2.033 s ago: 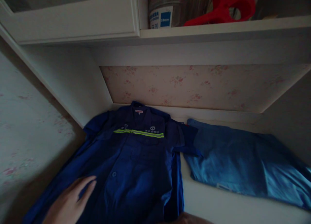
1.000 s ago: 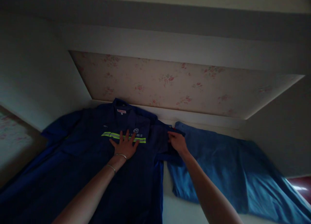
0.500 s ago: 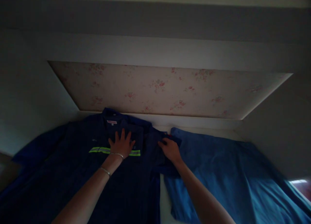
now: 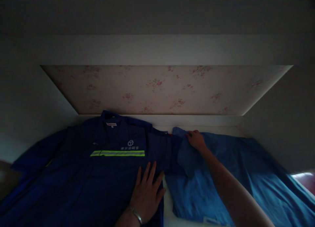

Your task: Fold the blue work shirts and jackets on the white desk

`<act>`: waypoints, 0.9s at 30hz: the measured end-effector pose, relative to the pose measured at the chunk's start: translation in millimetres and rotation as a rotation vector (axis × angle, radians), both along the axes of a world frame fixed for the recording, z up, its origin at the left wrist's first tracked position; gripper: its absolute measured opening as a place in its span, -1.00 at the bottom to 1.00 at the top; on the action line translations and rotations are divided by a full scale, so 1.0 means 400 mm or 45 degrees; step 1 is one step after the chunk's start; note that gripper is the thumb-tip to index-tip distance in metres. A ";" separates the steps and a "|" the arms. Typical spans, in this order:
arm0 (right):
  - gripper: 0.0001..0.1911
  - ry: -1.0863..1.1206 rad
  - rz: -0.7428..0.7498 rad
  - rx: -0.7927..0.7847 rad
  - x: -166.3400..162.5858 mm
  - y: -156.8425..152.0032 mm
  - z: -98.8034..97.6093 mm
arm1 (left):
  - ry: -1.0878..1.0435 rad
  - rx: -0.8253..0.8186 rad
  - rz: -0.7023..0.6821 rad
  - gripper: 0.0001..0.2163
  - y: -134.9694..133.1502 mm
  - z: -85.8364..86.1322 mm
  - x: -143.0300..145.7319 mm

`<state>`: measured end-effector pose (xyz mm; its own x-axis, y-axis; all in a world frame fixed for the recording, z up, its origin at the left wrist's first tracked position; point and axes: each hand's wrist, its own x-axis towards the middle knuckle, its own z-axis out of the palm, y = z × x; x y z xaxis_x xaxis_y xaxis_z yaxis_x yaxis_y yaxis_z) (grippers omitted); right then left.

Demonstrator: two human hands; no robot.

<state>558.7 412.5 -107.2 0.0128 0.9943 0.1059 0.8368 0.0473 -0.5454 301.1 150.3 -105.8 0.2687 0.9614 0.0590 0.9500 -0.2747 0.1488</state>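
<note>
Fingers spread, the left hand [image 4: 147, 189] lies over a dark blue shirt [image 4: 73, 181], laid out face up; a flat palm should steady it. Farther off, the right hand [image 4: 196, 140] curls at the top edge of a lighter blue garment [image 4: 233, 154], any pinch hidden; a light grip should limit creasing. Behind: a floral panel [image 4: 157, 89].

The white worktop [image 4: 169, 204] reaches me only in part, running past the bottom of my view. Over its left side I see a dark blue shirt [image 4: 98, 174] spread out, collar near the back edge, with a brighter blue layer [image 4: 178, 166] showing at its sleeve. A lighter blue cloth [image 4: 246, 168] lies over the right side, its top close to the back edge. Between them I get a narrow white strip.
</note>
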 end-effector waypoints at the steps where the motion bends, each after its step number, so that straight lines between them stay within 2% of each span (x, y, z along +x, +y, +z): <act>1: -0.66 0.003 0.003 0.043 0.002 -0.010 0.003 | -0.012 0.020 -0.011 -0.52 0.001 -0.009 -0.007; 4: -0.61 0.024 -0.025 0.208 0.010 -0.068 0.029 | -0.056 -0.002 -0.018 -0.56 0.003 0.001 -0.020; 7: -0.60 0.047 -0.007 0.355 0.038 -0.165 0.077 | -0.175 -0.005 0.042 -0.59 0.007 0.063 0.003; 11: -0.71 0.163 0.239 0.601 0.102 -0.373 0.148 | -0.415 0.172 -0.049 -0.44 0.045 0.177 0.099; 13: -0.79 0.212 0.402 0.593 0.132 -0.509 0.182 | -0.459 0.193 -0.137 -0.28 0.070 0.210 0.158; 15: -0.82 0.220 0.545 0.426 0.157 -0.650 0.219 | -0.454 0.118 -0.242 -0.18 0.081 0.217 0.213; 16: -0.79 0.220 0.620 0.289 0.169 -0.716 0.239 | -0.445 0.057 -0.324 -0.20 0.077 0.214 0.236; 19: -0.74 0.290 0.885 -0.215 0.215 -0.861 0.293 | -0.425 -0.114 -0.660 -0.54 0.022 0.192 0.293; 21: -0.72 0.435 0.987 -0.503 0.259 -0.891 0.306 | -0.385 -0.205 -0.856 -0.70 -0.042 0.182 0.320; 22: -0.68 0.510 0.916 -0.554 0.285 -0.883 0.302 | -0.370 -0.247 -0.931 -0.76 -0.078 0.180 0.331; 23: -0.63 0.569 0.747 -0.521 0.313 -0.862 0.291 | -0.370 -0.291 -1.001 -0.78 -0.113 0.179 0.340; 25: -0.54 0.583 0.240 -0.249 0.369 -0.790 0.254 | -0.434 -0.384 -1.131 -0.77 -0.175 0.176 0.353; 26: -0.51 0.519 -0.011 -0.067 0.394 -0.746 0.233 | -0.475 -0.433 -1.181 -0.77 -0.200 0.173 0.357; 27: -0.45 0.411 -0.184 0.078 0.414 -0.700 0.214 | -0.491 -0.491 -1.222 -0.77 -0.221 0.169 0.360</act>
<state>724.5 132.5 -21.6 0.1954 0.9717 0.1327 0.6223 -0.0183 -0.7825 445.1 62.0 -38.2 0.9413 0.3351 0.0405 0.2383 -0.7446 0.6235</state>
